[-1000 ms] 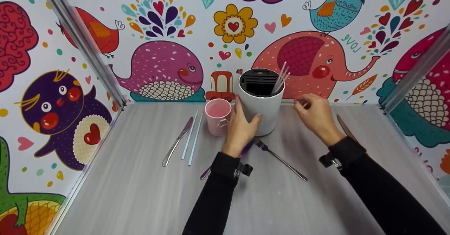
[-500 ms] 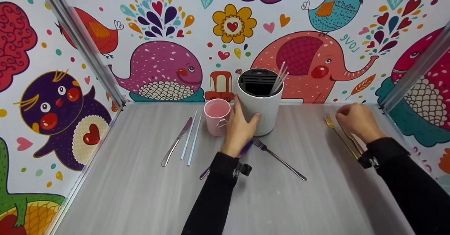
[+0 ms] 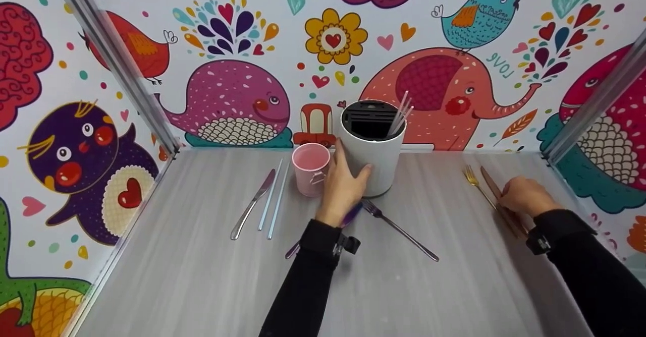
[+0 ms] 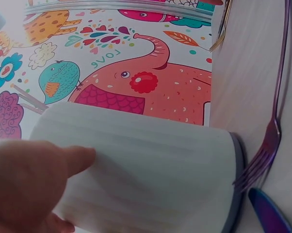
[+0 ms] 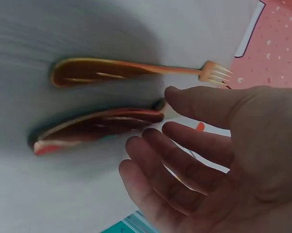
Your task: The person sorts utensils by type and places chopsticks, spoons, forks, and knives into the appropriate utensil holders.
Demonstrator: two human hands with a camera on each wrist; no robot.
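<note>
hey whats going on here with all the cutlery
A person's left hand holds the side of a white cutlery holder with straws in it. The right hand hovers, fingers relaxed, over a gold knife lying beside a gold fork on the table. Other cutlery lies scattered around a pink cup.

Left hand (image 4: pixel 24 187) grips the white ribbed holder (image 4: pixel 146 174) — thumb laid across its side; a purple-tinted fork (image 4: pixel 272 131) lies beside its base; elephant wallpaper (image 4: pixel 151 87) behind.
</note>
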